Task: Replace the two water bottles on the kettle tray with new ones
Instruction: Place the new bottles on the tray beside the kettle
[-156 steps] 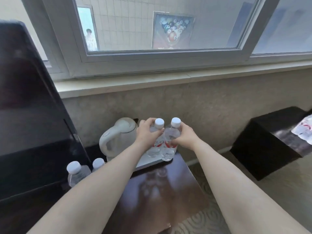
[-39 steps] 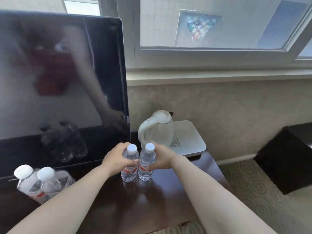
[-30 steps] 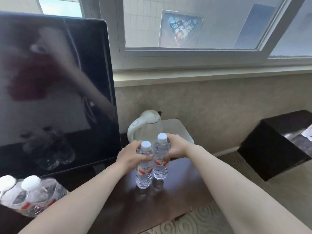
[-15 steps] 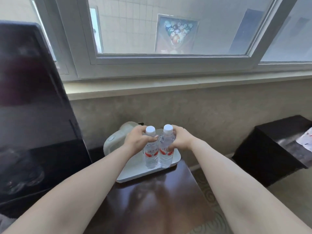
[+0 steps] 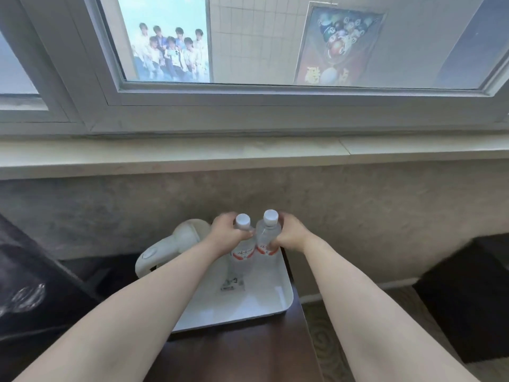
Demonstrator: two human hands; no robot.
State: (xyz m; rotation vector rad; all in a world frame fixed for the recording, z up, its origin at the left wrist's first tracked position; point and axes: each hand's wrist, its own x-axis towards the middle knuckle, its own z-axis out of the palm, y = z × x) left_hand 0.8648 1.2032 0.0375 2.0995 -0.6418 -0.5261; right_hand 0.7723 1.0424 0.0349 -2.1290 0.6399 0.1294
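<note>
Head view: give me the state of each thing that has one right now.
Left bottle: capped, upright, held by left hand.
Right bottle: capped, upright, held by right hand.
Kettle: lid closed, on tray.
Tray: on the dark table.
Window: closed.

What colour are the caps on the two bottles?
White, on both bottles, clearest in the head view.

White window frame (image 5: 248, 111) seen across top; pale stone sill (image 5: 248, 154) beneath it. Group-photo poster (image 5: 170, 51) and billiard-ball poster (image 5: 337, 45) seen through glass. Textured beige wall (image 5: 110, 213) below sill. Dark glossy tabletop (image 5: 234, 354) at bottom centre. Dark screen (image 5: 33, 285) at left edge. Patterned carpet (image 5: 325, 334) right of tabletop; dark low furniture (image 5: 468, 299) at far right.
</note>
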